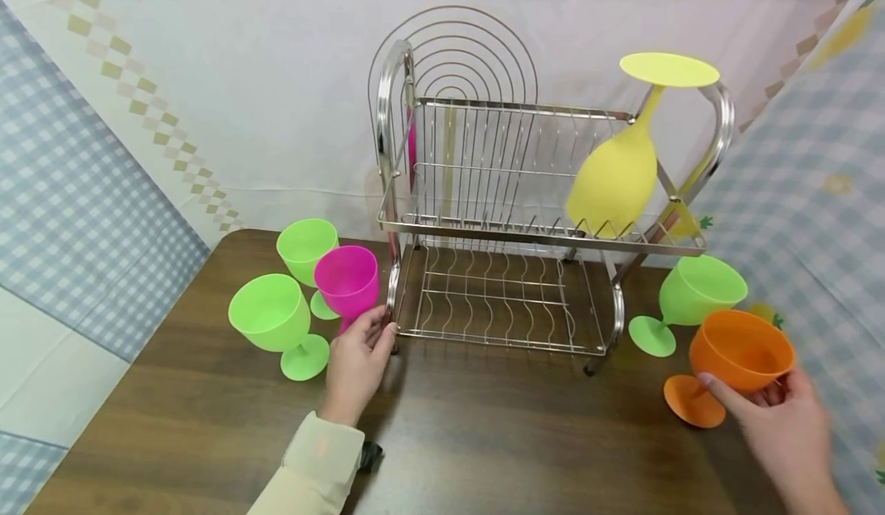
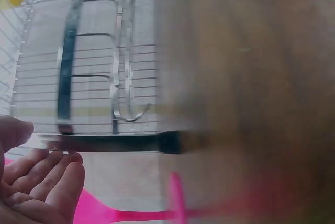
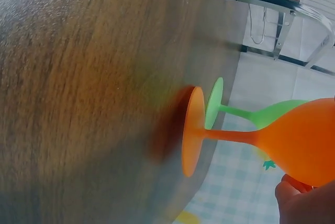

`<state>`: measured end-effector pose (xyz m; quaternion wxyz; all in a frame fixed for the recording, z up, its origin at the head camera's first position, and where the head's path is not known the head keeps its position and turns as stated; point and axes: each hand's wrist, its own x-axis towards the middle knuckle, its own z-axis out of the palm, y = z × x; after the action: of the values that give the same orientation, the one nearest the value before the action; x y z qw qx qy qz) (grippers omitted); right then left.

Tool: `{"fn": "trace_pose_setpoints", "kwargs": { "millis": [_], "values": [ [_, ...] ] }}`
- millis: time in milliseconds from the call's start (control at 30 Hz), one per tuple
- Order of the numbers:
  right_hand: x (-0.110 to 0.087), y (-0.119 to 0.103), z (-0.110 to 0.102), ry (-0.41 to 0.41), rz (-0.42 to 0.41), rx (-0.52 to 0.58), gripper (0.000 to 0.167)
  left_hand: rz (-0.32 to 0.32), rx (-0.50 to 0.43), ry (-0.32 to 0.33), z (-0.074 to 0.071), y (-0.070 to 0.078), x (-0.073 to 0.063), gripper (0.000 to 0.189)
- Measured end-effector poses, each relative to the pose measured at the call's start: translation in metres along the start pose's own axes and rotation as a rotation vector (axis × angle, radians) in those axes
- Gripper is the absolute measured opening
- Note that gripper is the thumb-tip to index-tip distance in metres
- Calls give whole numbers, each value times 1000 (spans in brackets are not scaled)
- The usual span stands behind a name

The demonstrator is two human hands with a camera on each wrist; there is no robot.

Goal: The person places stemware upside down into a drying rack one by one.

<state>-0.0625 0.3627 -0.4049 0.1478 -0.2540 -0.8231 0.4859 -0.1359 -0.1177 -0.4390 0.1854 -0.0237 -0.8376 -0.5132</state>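
My left hand [image 1: 356,369] grips the front left leg of a two-tier metal dish rack [image 1: 508,232], its thumb and fingers on either side of the bar. Right beside that hand stands a pink goblet [image 1: 347,278], its stem partly hidden. With my right hand [image 1: 791,423] I hold an orange goblet [image 1: 740,350] by its bowl, upright, right of the rack. Its round foot [image 3: 193,132] is at the tabletop; whether it touches I cannot tell. A yellow goblet [image 1: 615,181] leans upside down on the upper tier, foot upward.
Two green goblets, one in front [image 1: 270,311] and one behind [image 1: 307,250], stand left of the pink one. Another green goblet [image 1: 701,290] stands behind the orange one. A pink thing [image 1: 412,146] shows partly behind the rack's left side. Checked cloth [image 1: 816,215] hangs at the right.
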Motion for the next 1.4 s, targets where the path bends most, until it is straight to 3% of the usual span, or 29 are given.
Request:
{"fn": "trace_pose_setpoints", "kwargs": {
  "millis": [167,333,600,900,1033,1267,1400],
  "values": [
    [-4,-4,2,27,23,-153,88,-31,-71,-23,-8,14,-3,35],
    [-10,-5,6,20,-73,-225,90,-45,-118,-53,-13,22,-13,47],
    [-27,-19,12,6,-312,-199,90,37,-277,-4,-13,35,-24,43],
    [-42,-39,22,-48,-431,-220,93,31,-387,-42,-3,54,-27,41],
    [-48,-45,27,-64,-474,-222,93,14,-408,-94,3,60,-29,42],
    [-57,-58,35,-48,-710,-267,102,-22,-452,-161,7,70,-34,41],
    [-59,-62,38,-71,-828,-255,93,-31,-461,-206,16,73,-35,41]
  ]
}}
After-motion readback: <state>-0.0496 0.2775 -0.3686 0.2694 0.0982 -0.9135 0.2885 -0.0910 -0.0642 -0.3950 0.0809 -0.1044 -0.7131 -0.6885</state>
